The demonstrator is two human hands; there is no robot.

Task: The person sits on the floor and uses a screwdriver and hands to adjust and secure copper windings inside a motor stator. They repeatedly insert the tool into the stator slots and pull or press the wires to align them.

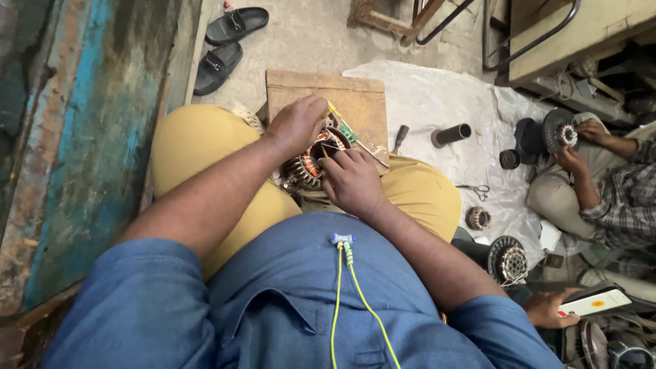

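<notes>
Blue shirt (273, 301); both hands' fingers (345, 160) pinch the motor stator (311, 164).

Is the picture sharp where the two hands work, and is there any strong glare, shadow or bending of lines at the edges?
Head view: the left hand and right hand on the motor winding are fairly sharp, in soft, even light; the white sheet is bright but not blown out; the space under the bench is dark; the wide lens bends the blue wall at the left edge.
</notes>
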